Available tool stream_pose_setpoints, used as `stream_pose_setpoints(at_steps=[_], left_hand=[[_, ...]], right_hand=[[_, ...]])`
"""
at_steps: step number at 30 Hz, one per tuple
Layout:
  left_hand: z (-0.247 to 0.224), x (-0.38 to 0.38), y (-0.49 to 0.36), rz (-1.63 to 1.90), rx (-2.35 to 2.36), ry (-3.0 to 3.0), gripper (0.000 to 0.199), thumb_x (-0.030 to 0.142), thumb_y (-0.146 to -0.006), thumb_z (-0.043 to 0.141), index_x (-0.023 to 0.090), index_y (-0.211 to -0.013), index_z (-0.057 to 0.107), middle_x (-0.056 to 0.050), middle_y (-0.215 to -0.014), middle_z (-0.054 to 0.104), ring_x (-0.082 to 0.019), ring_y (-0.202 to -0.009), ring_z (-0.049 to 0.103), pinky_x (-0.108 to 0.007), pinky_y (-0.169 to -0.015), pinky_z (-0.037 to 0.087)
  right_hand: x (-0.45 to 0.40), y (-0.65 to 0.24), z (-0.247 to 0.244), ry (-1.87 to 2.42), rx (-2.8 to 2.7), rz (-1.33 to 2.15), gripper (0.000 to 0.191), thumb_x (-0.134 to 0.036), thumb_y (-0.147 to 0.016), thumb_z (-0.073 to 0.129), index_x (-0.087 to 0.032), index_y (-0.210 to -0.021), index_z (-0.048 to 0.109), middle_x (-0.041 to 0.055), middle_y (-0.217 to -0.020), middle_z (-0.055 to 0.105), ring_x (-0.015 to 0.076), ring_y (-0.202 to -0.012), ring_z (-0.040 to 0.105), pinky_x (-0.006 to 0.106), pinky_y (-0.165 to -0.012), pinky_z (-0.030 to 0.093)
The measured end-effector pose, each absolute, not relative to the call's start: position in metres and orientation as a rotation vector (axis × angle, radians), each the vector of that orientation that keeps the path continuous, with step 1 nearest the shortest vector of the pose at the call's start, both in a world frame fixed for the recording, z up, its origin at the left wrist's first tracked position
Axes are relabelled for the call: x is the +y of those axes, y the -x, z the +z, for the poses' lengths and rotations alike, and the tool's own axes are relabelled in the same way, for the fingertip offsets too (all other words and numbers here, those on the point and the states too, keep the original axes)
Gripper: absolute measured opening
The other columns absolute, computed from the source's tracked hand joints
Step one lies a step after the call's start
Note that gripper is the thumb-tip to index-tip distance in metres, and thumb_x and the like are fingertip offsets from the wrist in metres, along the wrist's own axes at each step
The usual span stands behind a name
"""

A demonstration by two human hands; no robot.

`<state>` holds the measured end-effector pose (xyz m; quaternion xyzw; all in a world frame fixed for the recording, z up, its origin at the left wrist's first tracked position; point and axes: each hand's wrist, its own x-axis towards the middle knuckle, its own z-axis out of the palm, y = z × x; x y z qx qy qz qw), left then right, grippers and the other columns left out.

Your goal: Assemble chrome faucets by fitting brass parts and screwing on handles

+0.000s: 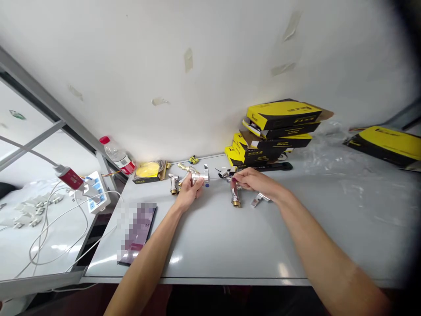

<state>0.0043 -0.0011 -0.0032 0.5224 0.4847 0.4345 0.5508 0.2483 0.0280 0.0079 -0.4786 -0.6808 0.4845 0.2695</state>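
My left hand [190,192] is closed around a shiny chrome fitting [201,176] above the table, left of the middle. Just to its left a chrome and brass fitting [173,184] stands on the table, and brass-coloured parts [187,168] lie behind the fingers. My right hand [246,179] is pinched over small dark and metal parts [225,174]; what its fingertips grip is too small to make out. Below those fingers is another chrome fitting with a brass end [236,199]. A flat chrome piece [259,199] lies to the right of it.
Yellow and black boxes [283,115] are stacked at the back, with clear plastic wrap [338,153] and another box [388,142] to the right. A bottle [118,156], an opened box [148,171], a phone [140,232] and a power strip [98,193] with cables are at the left.
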Motion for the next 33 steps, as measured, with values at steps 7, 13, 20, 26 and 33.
stream_pose_setpoints(at_steps=[7, 13, 20, 26, 33], left_hand=[[-0.014, 0.004, -0.004, 1.089, 1.133, -1.174, 0.040, 0.057, -0.085, 0.061, 0.019, -0.087, 0.049, 0.006, -0.057, 0.044, -0.006, -0.047, 0.035, -0.022, -0.049, 0.026], [-0.021, 0.011, -0.002, 1.145, 1.090, -1.068, 0.040, 0.058, -0.083, 0.063, 0.020, -0.086, 0.050, 0.005, -0.061, 0.048, -0.007, -0.047, 0.036, -0.022, -0.049, 0.027], [-0.018, 0.011, -0.004, 1.189, 1.063, -0.959, 0.044, 0.057, -0.078, 0.069, 0.019, -0.084, 0.049, 0.003, -0.070, 0.054, -0.005, -0.047, 0.038, -0.021, -0.048, 0.028], [-0.015, 0.011, -0.004, 1.212, 1.009, -0.895, 0.045, 0.056, -0.076, 0.073, 0.019, -0.085, 0.048, 0.006, -0.068, 0.049, -0.004, -0.045, 0.038, -0.022, -0.046, 0.026], [-0.011, 0.012, -0.006, 1.200, 1.004, -0.879, 0.047, 0.058, -0.076, 0.071, 0.020, -0.081, 0.045, 0.007, -0.064, 0.044, -0.004, -0.044, 0.036, -0.023, -0.046, 0.025]], right_hand=[[0.025, -0.259, 0.026, 1.312, -1.868, 1.387, 0.063, -0.074, -0.082, 0.045, -0.016, -0.081, 0.069, 0.0025, -0.063, 0.053, 0.0147, -0.062, 0.050, 0.028, -0.062, 0.043], [-0.005, -0.338, 0.015, 1.659, -1.730, 0.919, 0.033, -0.051, -0.087, 0.052, -0.025, -0.095, 0.071, 0.0130, -0.114, 0.067, 0.0275, -0.108, 0.061, 0.038, -0.093, 0.044], [-0.017, -0.364, -0.026, 1.758, -1.808, 0.491, 0.030, -0.050, -0.078, 0.061, -0.027, -0.095, 0.069, 0.0175, -0.101, 0.065, 0.0395, -0.103, 0.059, 0.053, -0.092, 0.044], [0.009, -0.220, 0.006, 1.396, -2.269, 0.718, 0.024, -0.027, -0.091, 0.052, -0.018, -0.107, 0.067, 0.0107, -0.112, 0.062, 0.0218, -0.094, 0.063, 0.037, -0.090, 0.050], [0.037, -0.154, -0.016, 1.363, -2.356, 0.686, 0.009, -0.015, -0.084, 0.061, -0.015, -0.086, 0.070, 0.0115, -0.099, 0.068, 0.0233, -0.102, 0.061, 0.033, -0.093, 0.046]])
